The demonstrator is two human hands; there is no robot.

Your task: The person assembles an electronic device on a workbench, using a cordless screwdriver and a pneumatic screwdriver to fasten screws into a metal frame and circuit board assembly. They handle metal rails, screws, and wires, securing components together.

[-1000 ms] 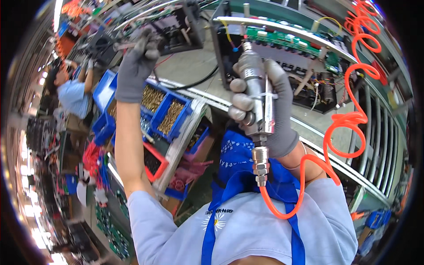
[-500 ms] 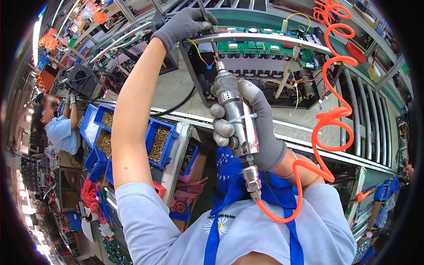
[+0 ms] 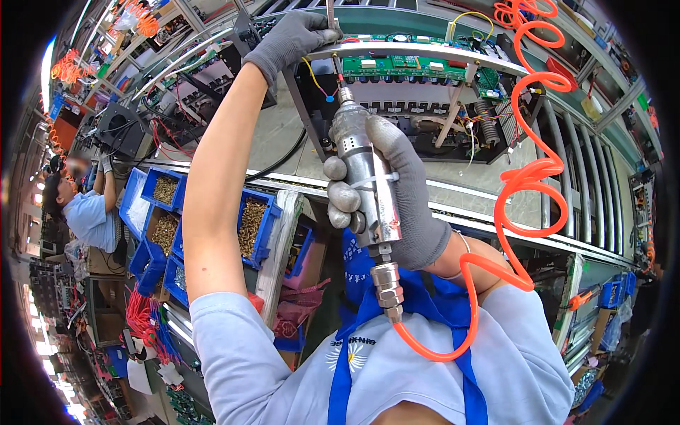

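Observation:
My right hand (image 3: 404, 177), in a grey work glove, wraps round a silver air screwdriver (image 3: 365, 166). Its bit points away from me at the near-left corner of an open metal chassis (image 3: 418, 51), and the tip meets the underside of the front rail. An orange coiled air hose (image 3: 510, 212) runs from the tool's rear fitting up to the right. My left hand (image 3: 294, 41), gloved too, is closed on the chassis's left end by an upright metal bar; anything small in its fingertips is hidden. Inside the chassis lie a long green circuit board (image 3: 397, 66) and loose wires.
Blue bins (image 3: 258, 227) of brass-coloured screws stand at the left bench edge, below my left forearm. Rollers (image 3: 591, 184) run along the right. Further left, a person in a light blue shirt (image 3: 95, 216) works beside a black unit (image 3: 122, 131). Another chassis stands behind my left arm.
The whole view has shifted slightly. The air screwdriver and my right hand have moved a little left, its bit still at the front rail. My left hand keeps its hold on the chassis end.

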